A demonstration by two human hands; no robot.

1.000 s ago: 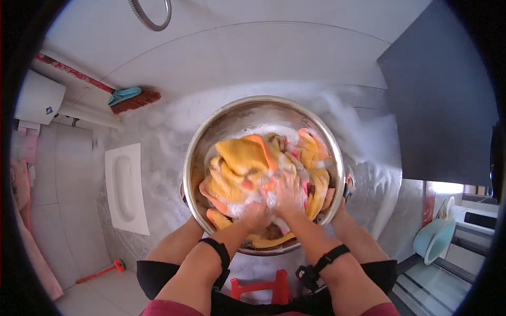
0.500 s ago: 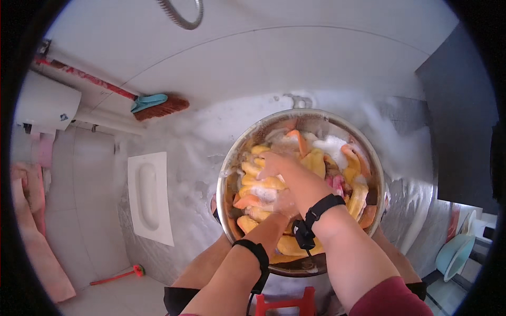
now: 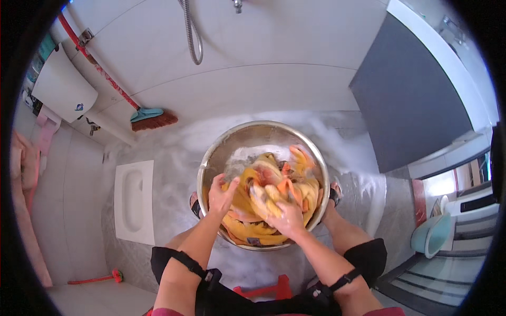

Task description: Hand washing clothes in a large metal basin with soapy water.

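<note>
A wide metal basin stands on the wet floor between my feet. In it lies a soaked, bunched cloth, yellow with orange patches, and some suds. My left hand is at the basin's left side, beside the cloth, its fingers and thumb apart. On the right, my right hand is closed round a raised fold of the cloth. Parts of the folds are blurred by motion. Black straps circle both my forearms.
Foam covers much of the grey floor. A white squat toilet is set in the floor at left. A broom leans on the far wall near a white tank. A red stool is below me; a light-blue basin sits at right.
My hands were close together, pressing into the cloth. They have moved apart, left hand to the left, and the cloth is gathered up in the middle. The view has shifted.
</note>
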